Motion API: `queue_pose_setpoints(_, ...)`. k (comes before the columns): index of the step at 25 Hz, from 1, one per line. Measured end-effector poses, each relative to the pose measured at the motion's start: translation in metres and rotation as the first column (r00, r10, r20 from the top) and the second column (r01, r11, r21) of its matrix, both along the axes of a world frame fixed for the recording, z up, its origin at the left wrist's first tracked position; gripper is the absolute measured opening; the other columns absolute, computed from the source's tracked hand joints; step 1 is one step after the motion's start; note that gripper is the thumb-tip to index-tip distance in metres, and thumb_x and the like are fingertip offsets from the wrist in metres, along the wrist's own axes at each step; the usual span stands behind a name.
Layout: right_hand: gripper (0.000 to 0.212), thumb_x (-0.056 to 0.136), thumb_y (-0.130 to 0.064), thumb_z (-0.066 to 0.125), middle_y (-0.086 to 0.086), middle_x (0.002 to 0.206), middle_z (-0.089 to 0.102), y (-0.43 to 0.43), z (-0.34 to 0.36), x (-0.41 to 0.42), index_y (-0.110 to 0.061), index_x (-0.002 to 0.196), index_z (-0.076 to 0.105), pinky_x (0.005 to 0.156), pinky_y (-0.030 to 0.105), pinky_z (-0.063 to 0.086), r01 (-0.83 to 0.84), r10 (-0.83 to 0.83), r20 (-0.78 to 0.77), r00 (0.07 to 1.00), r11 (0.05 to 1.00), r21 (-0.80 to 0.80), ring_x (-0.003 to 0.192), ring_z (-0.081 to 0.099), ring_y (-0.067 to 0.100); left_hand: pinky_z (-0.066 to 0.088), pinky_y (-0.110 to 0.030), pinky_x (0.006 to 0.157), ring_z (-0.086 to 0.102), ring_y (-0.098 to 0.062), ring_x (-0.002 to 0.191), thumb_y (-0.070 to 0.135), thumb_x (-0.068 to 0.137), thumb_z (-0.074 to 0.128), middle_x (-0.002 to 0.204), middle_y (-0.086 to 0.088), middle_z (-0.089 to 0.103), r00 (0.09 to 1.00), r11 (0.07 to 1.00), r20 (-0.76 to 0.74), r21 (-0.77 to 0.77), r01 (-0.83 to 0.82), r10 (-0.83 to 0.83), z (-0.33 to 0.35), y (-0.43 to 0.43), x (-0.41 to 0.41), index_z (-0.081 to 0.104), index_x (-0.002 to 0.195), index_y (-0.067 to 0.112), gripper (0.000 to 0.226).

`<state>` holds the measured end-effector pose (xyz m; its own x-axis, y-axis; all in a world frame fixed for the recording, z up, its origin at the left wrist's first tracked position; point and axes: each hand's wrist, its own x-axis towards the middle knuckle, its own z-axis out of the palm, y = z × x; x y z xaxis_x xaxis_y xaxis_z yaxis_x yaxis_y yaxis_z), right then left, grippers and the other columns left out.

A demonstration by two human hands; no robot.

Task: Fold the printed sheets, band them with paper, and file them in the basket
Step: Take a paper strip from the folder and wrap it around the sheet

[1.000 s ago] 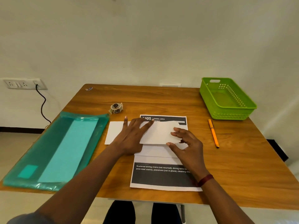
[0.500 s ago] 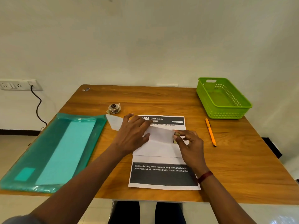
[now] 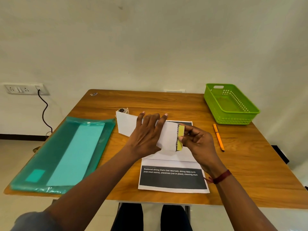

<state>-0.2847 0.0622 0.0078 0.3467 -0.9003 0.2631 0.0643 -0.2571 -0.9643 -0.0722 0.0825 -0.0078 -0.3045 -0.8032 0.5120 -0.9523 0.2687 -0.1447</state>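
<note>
Nearest, at the front edge of the tabletop (image 3: pixel 250 172), lies a flat printed sheet (image 3: pixel 173 180) with a dark block of text. It serves here as the landmark. Left of it sits a long teal plastic folder (image 3: pixel 63 155).

Over the far half of the printed sheet, the banding step looks under way. The left hand (image 3: pixel 146 134) lies flat with fingers spread, pressing on a strip of white paper (image 3: pixel 126 126). The strip's free end juts out past the sheet's far-left corner and looks lifted off the wood. The right hand (image 3: pixel 198 142) pinches the right end of a folded sheet (image 3: pixel 180 135) between thumb and fingertips, and a yellow and black printed edge shows there. So the folded sheet sits under the left palm and directly in the right hand's pinch.

To do this well, the left palm should hold the strip taut and square across the fold. The right hand can then tuck or turn the bundle without letting the layers slide. A slack wrap would probably slip off later.

Right of the printed sheet lies an orange pen (image 3: pixel 218 137). Just beyond the sheet's far-left corner a tape roll (image 3: pixel 123 110) waits, close to the strip's free end. Farther right and back stands the green basket (image 3: pixel 236 118), well apart from both hands, with nothing visible in it. A wall socket (image 3: pixel 25 89) with a cable is far off to the left.
</note>
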Motion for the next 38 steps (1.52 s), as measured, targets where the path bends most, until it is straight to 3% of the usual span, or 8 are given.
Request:
queue_pose_setpoints(8, 0.034, 0.082, 0.003, 0.071, -0.005, 0.096, 0.075, -0.002, 0.003, 0.005, -0.024, 0.102, 0.071, 0.077, 0.034, 0.06, -0.059, 0.058, -0.151, 0.987, 0.998, 0.001, 0.088, 0.072, 0.013, 0.031, -0.05, 0.098, 0.044, -0.031, 0.115, 0.058, 0.064, 0.075, 0.127, -0.014, 0.04, 0.999, 0.996, -0.017, -0.077, 0.035, -0.036, 0.003, 0.006, -0.008, 0.027, 0.141, 0.012, 0.102)
queue_pose_setpoints(15, 0.009, 0.08, -0.018, 0.074, 0.008, 0.07, 0.072, -0.023, -0.013, 0.003, -0.009, 0.083, 0.077, 0.057, 0.053, 0.055, 0.204, -0.263, -0.321, 0.91, 0.957, -0.205, 0.064, 0.067, 0.034, 0.037, -0.046, 0.096, 0.046, -0.03, 0.113, 0.048, 0.064, 0.076, 0.129, -0.014, 0.047, 0.998, 0.999, 0.059, 0.028, -0.026, 0.024, 0.01, 0.012, -0.001, 0.026, 0.146, 0.012, 0.103)
queue_pose_setpoints(20, 0.02, 0.078, -0.025, 0.075, 0.0, 0.083, 0.075, -0.037, -0.023, -0.005, -0.021, 0.098, 0.077, 0.06, 0.051, 0.059, 0.265, -0.275, -0.308, 0.911, 0.961, -0.076, 0.073, 0.072, 0.024, 0.039, -0.041, 0.099, 0.046, -0.027, 0.117, 0.046, 0.067, 0.075, 0.132, -0.011, 0.047, 0.992, 0.985, 0.113, 0.161, -0.065, 0.047, 0.009, 0.007, 0.015, 0.019, 0.152, 0.012, 0.108)
queue_pose_setpoints(25, 0.031, 0.083, 0.0, 0.071, 0.007, 0.085, 0.075, -0.043, -0.033, -0.003, -0.012, 0.111, 0.069, 0.057, 0.039, 0.06, 0.254, -0.211, -0.257, 0.943, 0.956, 0.145, 0.073, 0.072, 0.029, 0.034, -0.04, 0.108, 0.042, -0.026, 0.125, 0.045, 0.07, 0.075, 0.141, -0.01, 0.044, 0.991, 0.969, 0.13, 0.237, -0.066, 0.035, 0.003, 0.003, 0.027, 0.02, 0.152, 0.013, 0.104)
queue_pose_setpoints(30, 0.027, 0.086, -0.006, 0.07, 0.008, 0.088, 0.075, -0.042, -0.035, 0.003, -0.014, 0.111, 0.063, 0.055, 0.031, 0.057, 0.258, -0.223, -0.147, 0.964, 0.921, 0.293, 0.07, 0.072, 0.018, 0.035, -0.04, 0.107, 0.043, -0.025, 0.123, 0.047, 0.071, 0.077, 0.138, -0.007, 0.045, 0.992, 0.942, 0.098, 0.319, -0.104, 0.076, 0.004, -0.005, 0.044, 0.027, 0.147, 0.016, 0.096)
queue_pose_setpoints(34, 0.016, 0.088, -0.022, 0.071, 0.0, 0.082, 0.074, -0.045, -0.047, -0.003, -0.015, 0.103, 0.07, 0.063, 0.03, 0.058, 0.362, -0.358, -0.278, 0.892, 0.931, -0.038, 0.075, 0.07, 0.015, 0.035, -0.041, 0.107, 0.039, -0.026, 0.127, 0.041, 0.07, 0.08, 0.139, -0.006, 0.041, 0.977, 0.849, -0.001, 0.495, -0.184, 0.212, 0.006, -0.008, 0.07, 0.026, 0.147, 0.022, 0.097)
queue_pose_setpoints(36, 0.019, 0.088, -0.03, 0.07, -0.004, 0.098, 0.073, -0.048, -0.058, -0.008, -0.021, 0.105, 0.071, 0.077, 0.03, 0.053, 0.24, -0.406, -0.482, 0.777, 0.898, -0.37, 0.092, 0.065, 0.013, 0.029, -0.046, 0.112, 0.034, -0.028, 0.132, 0.039, 0.069, 0.08, 0.142, -0.007, 0.038, 0.958, 0.793, -0.023, 0.566, -0.224, 0.287, 0.004, -0.01, 0.085, 0.025, 0.147, 0.024, 0.097)
queue_pose_setpoints(38, 0.035, 0.087, -0.045, 0.066, -0.005, 0.116, 0.067, -0.049, -0.07, -0.01, -0.026, 0.116, 0.066, 0.092, 0.036, 0.044, -0.008, -0.362, -0.662, 0.656, 0.874, -0.486, 0.113, 0.055, 0.017, 0.022, -0.05, 0.116, 0.03, -0.031, 0.136, 0.039, 0.068, 0.08, 0.146, -0.008, 0.034, 0.94, 0.756, -0.041, 0.607, -0.245, 0.338, 0.0, -0.009, 0.096, 0.023, 0.147, 0.025, 0.098)
